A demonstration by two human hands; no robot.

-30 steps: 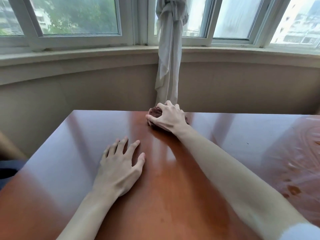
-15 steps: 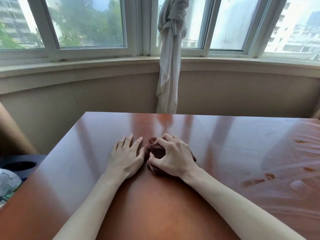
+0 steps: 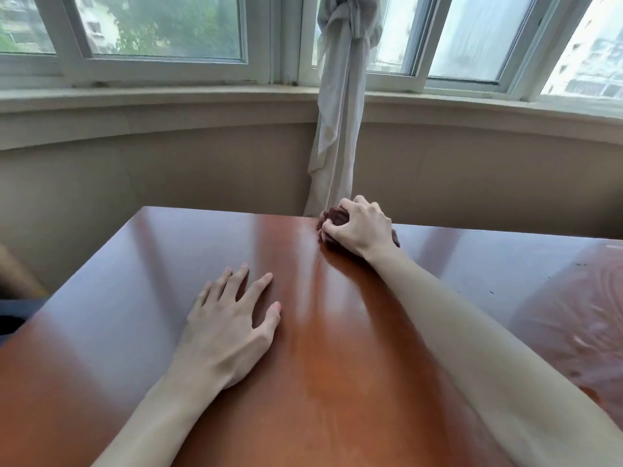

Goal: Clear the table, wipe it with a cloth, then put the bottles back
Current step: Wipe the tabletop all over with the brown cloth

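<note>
Wiping goes on: the right hand [image 3: 362, 227], bunched around the dark cloth [image 3: 332, 220], has pushed from mid-surface [image 3: 337, 382] out to the far edge. Left hand [image 3: 229, 326] stays spread flat, bracing.

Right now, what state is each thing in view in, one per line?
right hand: curled round the cloth, at the table's far edge
cloth: bunched, pressed on the table
left hand: flat, fingers spread on the table
table: glossy, streaks at right
curtain: knotted, hanging
</note>
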